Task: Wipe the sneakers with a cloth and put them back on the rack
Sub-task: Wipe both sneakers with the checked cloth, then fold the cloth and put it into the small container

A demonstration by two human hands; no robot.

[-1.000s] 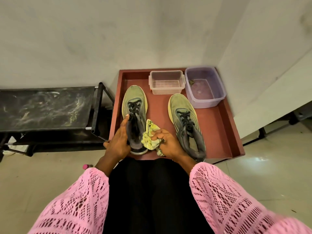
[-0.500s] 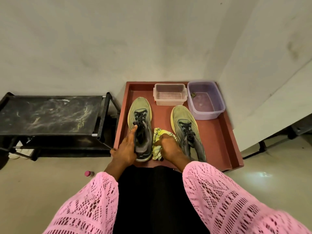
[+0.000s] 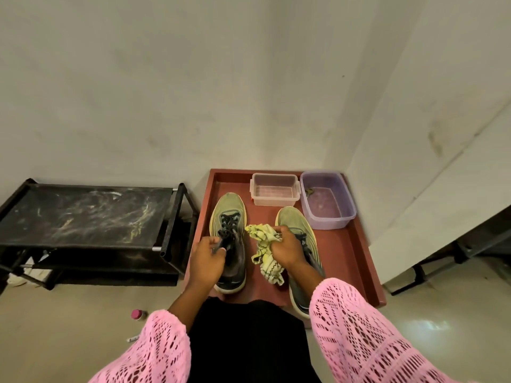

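Two olive-green sneakers with dark heels lie on a red tray (image 3: pixel 356 261). My left hand (image 3: pixel 206 259) grips the left sneaker (image 3: pixel 229 217) at its tongue and laces. My right hand (image 3: pixel 289 248) holds a crumpled yellow cloth (image 3: pixel 264 244), which hangs between the two shoes. That hand and my pink sleeve cover the middle of the right sneaker (image 3: pixel 291 219). The black shoe rack (image 3: pixel 83 214) stands to the left of the tray, and its top shelf holds nothing.
A clear plastic box (image 3: pixel 274 189) and a purple tub (image 3: pixel 327 200) sit at the tray's far end, by the wall corner. A small pink-capped bottle (image 3: pixel 137 315) lies on the floor near my left sleeve. A white board leans at the right.
My head has tilted up, so the tray sits lower in view. My right hand has lifted the cloth away from the left sneaker's side towards the right sneaker. My left hand has slid up to the laces.
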